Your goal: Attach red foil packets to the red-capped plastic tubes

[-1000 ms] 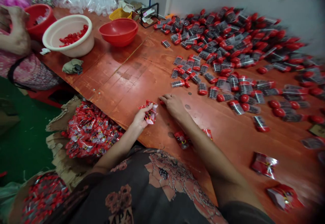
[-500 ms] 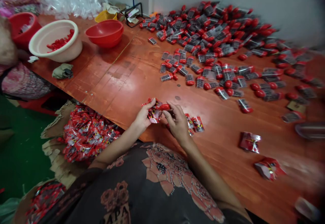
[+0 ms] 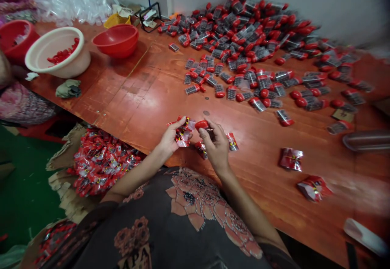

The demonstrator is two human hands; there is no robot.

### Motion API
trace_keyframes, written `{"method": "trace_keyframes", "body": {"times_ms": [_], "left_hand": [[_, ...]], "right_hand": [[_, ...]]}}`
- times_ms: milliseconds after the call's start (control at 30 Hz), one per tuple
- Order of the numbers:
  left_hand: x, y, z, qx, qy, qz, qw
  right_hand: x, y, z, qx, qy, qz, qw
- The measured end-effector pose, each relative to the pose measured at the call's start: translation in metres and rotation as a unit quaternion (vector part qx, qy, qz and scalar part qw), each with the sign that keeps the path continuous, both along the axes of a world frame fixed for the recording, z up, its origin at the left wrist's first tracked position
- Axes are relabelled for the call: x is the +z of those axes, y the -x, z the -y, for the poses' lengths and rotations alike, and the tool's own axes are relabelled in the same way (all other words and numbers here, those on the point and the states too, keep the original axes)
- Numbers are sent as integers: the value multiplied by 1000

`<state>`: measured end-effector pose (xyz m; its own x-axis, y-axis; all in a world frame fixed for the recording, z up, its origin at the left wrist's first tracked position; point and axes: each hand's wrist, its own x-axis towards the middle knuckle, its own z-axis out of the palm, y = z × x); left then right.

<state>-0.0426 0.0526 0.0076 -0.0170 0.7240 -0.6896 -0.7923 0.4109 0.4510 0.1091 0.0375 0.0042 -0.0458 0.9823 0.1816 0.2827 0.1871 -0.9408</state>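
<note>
My left hand [image 3: 169, 139] pinches a small red printed plastic bag [image 3: 183, 133] just above the near edge of the red wooden table [image 3: 137, 94]. My right hand [image 3: 215, 147] grips a little clear container with a red cap [image 3: 201, 124], its cap end pointing at the bag's mouth. The two hands nearly touch. More red bags [image 3: 231, 142] lie on the table right beside my right hand.
A big heap of red-capped containers [image 3: 243, 37] covers the far right of the table. A cream bowl with red caps [image 3: 57, 51] and a red bowl [image 3: 115, 40] stand at the far left. A carton of filled red packets [image 3: 100, 161] sits below the table edge. Loose bags [image 3: 291, 158] lie at right.
My right hand left the tabletop, picked up a red-capped container and brought it to the bag in my left hand. The view has swung slightly left.
</note>
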Motion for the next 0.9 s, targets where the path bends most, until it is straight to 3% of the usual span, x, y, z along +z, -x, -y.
{"method": "trace_keyframes", "body": {"times_ms": [167,333,467,667,900], "left_hand": [[2,-3,1,0,-5,-7,1000],[3,-7,5,13,-61,-18,998],[8,-9,9,9,-91,-57,994],[15,-11,10,-2,-111,-88,990],[19,-11,10,-12,-101,-109,989]], "right_hand": [[-1,1,0,16,-4,-4,1000],[1,-1,3,81,110,-60,989],[4,-6,3,109,140,-82,981],[8,-10,0,85,214,-164,959],[17,-13,4,60,231,-182,954]]}}
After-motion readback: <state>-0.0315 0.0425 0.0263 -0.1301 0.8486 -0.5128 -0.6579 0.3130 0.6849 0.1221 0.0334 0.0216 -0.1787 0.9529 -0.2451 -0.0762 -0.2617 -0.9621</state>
